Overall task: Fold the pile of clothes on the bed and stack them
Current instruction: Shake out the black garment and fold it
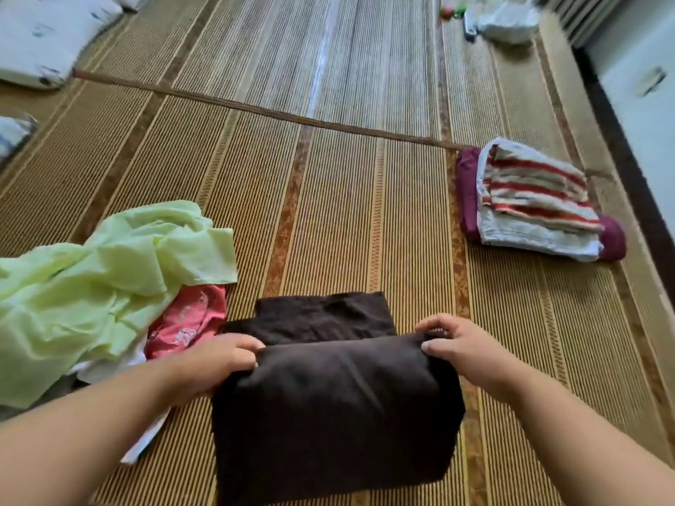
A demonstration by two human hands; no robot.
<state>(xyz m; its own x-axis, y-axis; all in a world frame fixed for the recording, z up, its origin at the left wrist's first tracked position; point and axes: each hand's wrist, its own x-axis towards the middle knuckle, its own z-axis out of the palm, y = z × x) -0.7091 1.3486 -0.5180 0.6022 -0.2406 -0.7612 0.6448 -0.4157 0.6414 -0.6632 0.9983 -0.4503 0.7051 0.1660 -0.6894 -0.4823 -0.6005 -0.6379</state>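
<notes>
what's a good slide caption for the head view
Left hand and right hand grip a brown garment on the mat, loose pile to the left, stack to the right.

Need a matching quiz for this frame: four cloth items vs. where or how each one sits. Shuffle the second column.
1. brown garment
2. green garment
3. pink garment
4. striped cloth

A. on top of the folded stack
B. gripped by the left hand and right hand
C. crumpled heap, farthest left
D. partly under the green garment

Pairs: 1-B, 2-C, 3-D, 4-A
</notes>
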